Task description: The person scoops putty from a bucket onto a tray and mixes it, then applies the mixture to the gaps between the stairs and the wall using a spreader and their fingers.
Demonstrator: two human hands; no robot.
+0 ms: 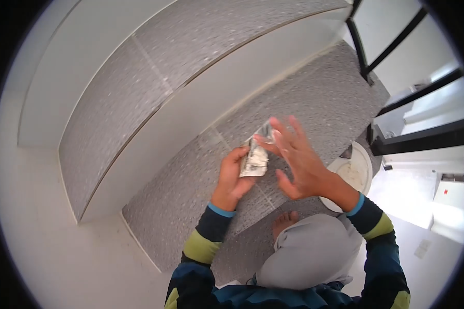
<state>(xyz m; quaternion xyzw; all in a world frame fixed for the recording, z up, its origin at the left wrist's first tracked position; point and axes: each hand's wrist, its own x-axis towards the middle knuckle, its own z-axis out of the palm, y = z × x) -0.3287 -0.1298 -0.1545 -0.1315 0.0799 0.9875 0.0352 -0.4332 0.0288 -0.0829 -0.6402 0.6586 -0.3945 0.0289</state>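
My left hand is closed on the edge of a small flat rectangular piece, which is pale with dark marks and has a cream-coloured smear or lump on its face. I cannot tell what kind of thing it is. Above its far end my right hand is held with fingers spread and blurred; whitish stuff shows on the fingertips. The index finger overlaps the upper corner of the piece in this view. Under both hands lies a grey speckled stair tread.
Beyond the tread rises a pale riser with another speckled step above. At the right stands a round white container with whitish stuff in it, close to a black metal railing. A white wall borders the left.
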